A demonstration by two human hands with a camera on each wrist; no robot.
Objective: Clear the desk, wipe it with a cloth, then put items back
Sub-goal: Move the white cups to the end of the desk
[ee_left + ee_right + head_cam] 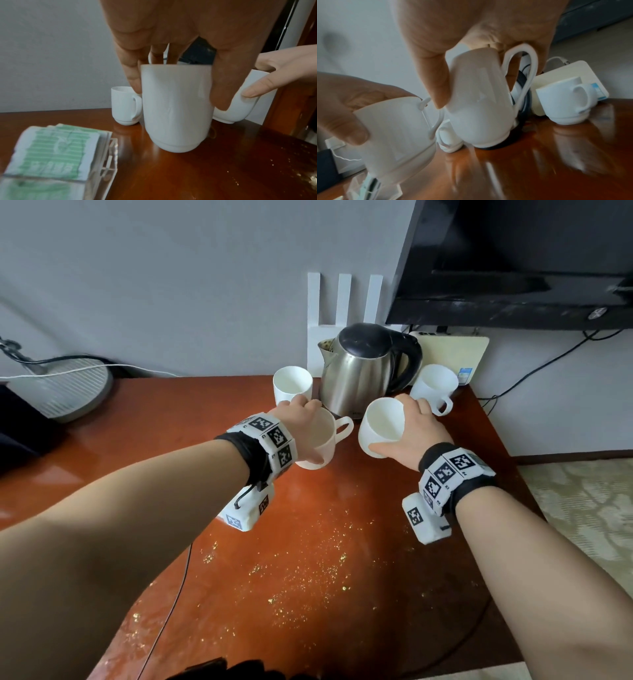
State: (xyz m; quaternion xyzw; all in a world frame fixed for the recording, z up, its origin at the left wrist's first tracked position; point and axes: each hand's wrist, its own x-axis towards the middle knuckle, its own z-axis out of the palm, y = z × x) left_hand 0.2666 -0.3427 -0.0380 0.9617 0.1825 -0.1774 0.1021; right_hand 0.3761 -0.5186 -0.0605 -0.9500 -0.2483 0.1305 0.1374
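Note:
My left hand (303, 422) grips a white mug (323, 440) around its body, handle pointing right; the left wrist view shows this mug (176, 108) between thumb and fingers. My right hand (409, 424) grips a second white mug (382, 426), tilted with its mouth toward me; in the right wrist view that mug (481, 101) leans, with its handle by my palm. Both mugs are low over the red-brown desk (342, 501), just in front of a steel kettle (366, 371). Two more white mugs stand beside the kettle, one to its left (293, 383) and one to its right (433, 386).
Gold crumbs (301, 577) are scattered over the near desk. An acrylic holder of green packets (51, 155) stands on the desk near my left wrist. A white router (342, 302) and a cream box (452, 354) stand behind the kettle, under a black TV (513, 261). A grey round base (68, 392) sits far left.

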